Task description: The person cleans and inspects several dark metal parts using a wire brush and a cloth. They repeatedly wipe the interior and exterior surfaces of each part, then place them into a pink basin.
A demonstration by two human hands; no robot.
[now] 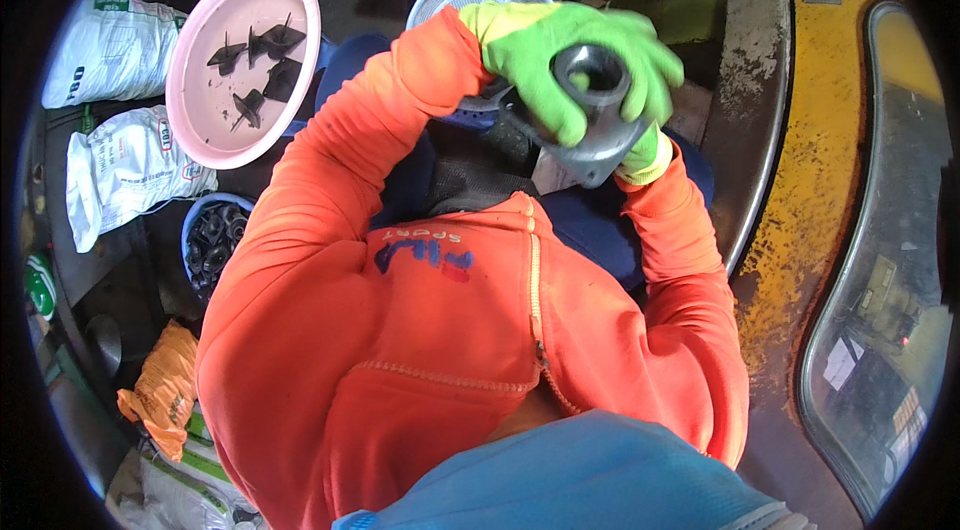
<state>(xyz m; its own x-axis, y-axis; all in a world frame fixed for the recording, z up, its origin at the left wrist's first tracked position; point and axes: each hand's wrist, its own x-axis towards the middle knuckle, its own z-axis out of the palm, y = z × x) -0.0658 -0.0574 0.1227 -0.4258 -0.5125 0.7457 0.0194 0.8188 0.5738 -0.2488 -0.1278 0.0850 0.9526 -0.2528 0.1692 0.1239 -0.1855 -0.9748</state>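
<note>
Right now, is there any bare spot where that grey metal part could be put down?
The pink basin has bare bottom around its few black pieces. The blue bucket is packed with dark parts. Both gloved hands, left hand and right hand, crowd the grey part.

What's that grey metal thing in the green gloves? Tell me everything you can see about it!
The grey metal part looks like a cast fitting: a short round collar with a dark hole through it, set on a wider flat base. It seems dull and smooth, tilted with the hole facing up toward the camera. The left hand, in a green glove, wraps over its top; the right hand is mostly hidden beneath it. It is held in front of the orange-sleeved chest, above the lap.
</note>
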